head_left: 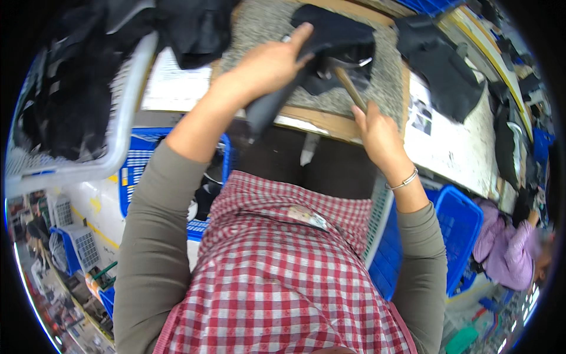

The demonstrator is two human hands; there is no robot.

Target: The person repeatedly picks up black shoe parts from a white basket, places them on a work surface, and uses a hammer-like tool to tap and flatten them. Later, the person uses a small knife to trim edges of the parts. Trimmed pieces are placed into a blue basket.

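Head view: here's the left hand (268,68), thumb and forefinger spread apart against a smooth black leather-like sheet (336,32) that drapes over the near edge of a grey speckled, wood-edged board (250,38); the right hand (378,134) clamps a slim tan handle (350,87) toward the board's right edge.

Your left forearm (197,127) slants up and inward, your left hand (268,68) reaching forward with index finger and thumb spread apart. Your right forearm (410,194) angles inward; your right hand (380,133) curls into a grip, thumb extended.
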